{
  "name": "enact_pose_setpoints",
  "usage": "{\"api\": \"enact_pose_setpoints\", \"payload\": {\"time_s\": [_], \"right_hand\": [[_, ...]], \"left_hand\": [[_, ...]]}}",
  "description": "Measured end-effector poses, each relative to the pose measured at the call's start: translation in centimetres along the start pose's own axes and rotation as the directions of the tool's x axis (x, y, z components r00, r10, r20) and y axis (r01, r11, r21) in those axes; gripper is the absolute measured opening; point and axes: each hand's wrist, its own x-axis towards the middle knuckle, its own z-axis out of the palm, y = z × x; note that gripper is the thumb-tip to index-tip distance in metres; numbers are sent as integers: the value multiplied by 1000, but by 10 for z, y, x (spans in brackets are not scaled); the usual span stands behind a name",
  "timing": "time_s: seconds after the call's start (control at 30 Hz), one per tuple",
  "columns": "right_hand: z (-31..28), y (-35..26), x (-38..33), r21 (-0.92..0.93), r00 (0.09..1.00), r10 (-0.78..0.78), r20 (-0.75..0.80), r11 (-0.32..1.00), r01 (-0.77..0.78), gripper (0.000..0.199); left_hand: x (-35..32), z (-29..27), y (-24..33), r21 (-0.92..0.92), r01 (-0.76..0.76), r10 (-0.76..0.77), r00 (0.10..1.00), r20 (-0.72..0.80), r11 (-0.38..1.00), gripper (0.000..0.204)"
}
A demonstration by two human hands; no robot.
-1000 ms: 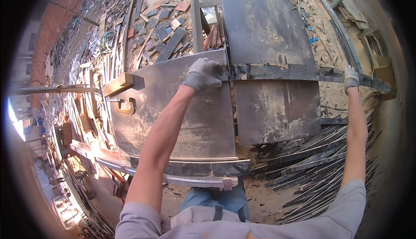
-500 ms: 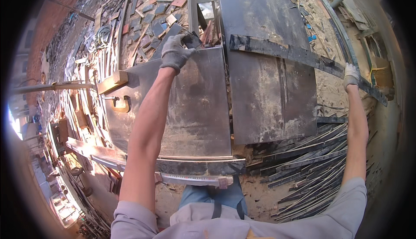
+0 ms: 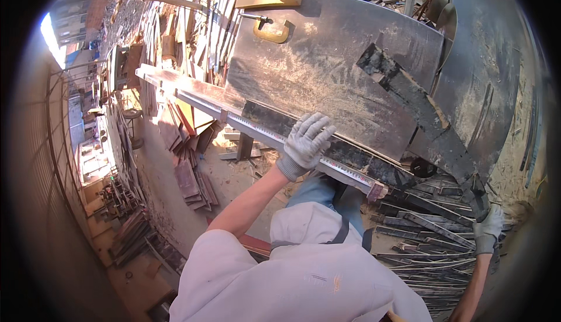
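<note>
Left hand (image 3: pixel 305 142) moved to ruler (image 3: pixel 257 129), right hand (image 3: pixel 489 228) gripping board (image 3: pixel 430 121)

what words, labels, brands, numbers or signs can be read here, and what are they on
Measuring strip, seen on both sides of the left hand: printed scale, too small to read.
Light shirt: small dark and orange marks, too blurred to read.
No other lettering can be made out.

Scuffed metal tabletop (image 3: pixel 327 73), rough wooden strip (image 3: pixel 425 120), matt cloth shirt (image 3: pixel 292 284)

The gloves (image 3: pixel 307 141) are pale grey, the board (image 3: pixel 433 129) mottled black, the clamp (image 3: pixel 273 38) yellow.
</note>
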Motion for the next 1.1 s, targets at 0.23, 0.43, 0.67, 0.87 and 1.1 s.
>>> {"api": "enact_pose_setpoints", "payload": {"time_s": [0.23,0.43,0.67,0.87,1.1], "right_hand": [[-70,-226,32,101,952,-281,121,958,270,64],[-88,-304,65,12,892,-394,222,916,402,63],[-83,-325,111,-18,880,-391,270,912,411,66],[-55,-332,123,-21,860,-413,300,898,439,70],[-40,-327,119,-34,864,-404,300,901,432,64]], "left_hand": [[-24,-12,-10,26,115,-105,964,-245,993,47],[-9,-5,-48,120,175,-167,983,-76,977,69],[9,16,-105,210,169,-238,899,366,963,71],[11,29,-122,103,182,-207,913,352,978,64],[9,38,-117,11,219,-216,954,207,976,57]]}}
